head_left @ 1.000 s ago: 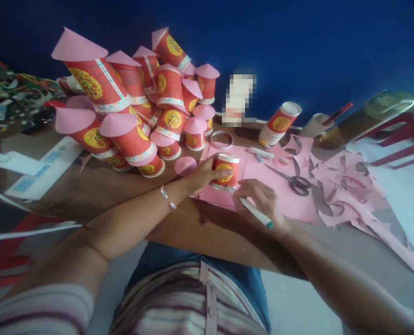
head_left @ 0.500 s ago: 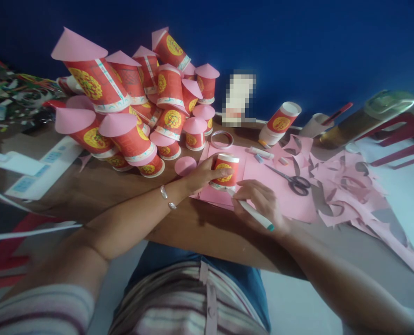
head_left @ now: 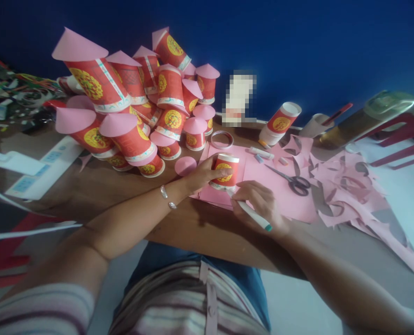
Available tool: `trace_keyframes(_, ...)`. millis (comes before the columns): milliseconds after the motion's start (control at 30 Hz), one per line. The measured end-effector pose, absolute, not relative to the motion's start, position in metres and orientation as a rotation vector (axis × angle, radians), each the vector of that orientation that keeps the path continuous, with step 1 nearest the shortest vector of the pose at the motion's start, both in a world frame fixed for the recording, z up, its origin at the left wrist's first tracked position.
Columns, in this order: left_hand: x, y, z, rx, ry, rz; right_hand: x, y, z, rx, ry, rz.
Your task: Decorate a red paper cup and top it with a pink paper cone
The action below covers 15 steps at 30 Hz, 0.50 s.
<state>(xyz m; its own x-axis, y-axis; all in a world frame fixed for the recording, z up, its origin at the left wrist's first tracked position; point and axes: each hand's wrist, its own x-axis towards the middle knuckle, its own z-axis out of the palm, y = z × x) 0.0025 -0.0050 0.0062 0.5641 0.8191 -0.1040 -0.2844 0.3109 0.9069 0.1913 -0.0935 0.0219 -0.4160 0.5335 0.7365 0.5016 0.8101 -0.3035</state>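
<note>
One red cup [head_left: 228, 165] with a gold emblem was in the person's left hand [head_left: 205, 174], above the near left part of the pink sheets [head_left: 280, 204], of which I counted at least two. The thumb lay across its front and the fingers curled round the side, leaving hardly any gap. The right hand [head_left: 259, 200], just beside the held cup, had its fingers drawn in around one white pen [head_left: 254, 217] with a green end. The pen pointed at the held cup's lower edge; whether it touched, I couldn't tell.

Just left of the held cup lay one loose pink cone [head_left: 186, 166], and just beyond it one roll of tape [head_left: 231, 139]. To its right was one pair of scissors [head_left: 288, 177], with one white tube [head_left: 262, 153] between the two, farther back. Farther right of the held cup spread pink scraps [head_left: 357, 209], too tangled to count.

Beyond the held cup, to the left, I made out at least fifteen finished-looking red cups [head_left: 170, 123], most wearing pink cones; overlaps hid the exact number. Well left of it sat one power strip [head_left: 32, 186]. Behind it, to the right, stood one tilted red-and-white stack [head_left: 282, 122] and one white cup [head_left: 313, 126] holding one red pen [head_left: 339, 114].
</note>
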Motion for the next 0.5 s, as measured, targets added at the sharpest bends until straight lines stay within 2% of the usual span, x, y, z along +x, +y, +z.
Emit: trace_keyframes(500,0.0022,-0.0044,0.0028,0.98,0.635,0.788,0.1926,-0.0939,0.0216,-0.802,-2.074,0.048)
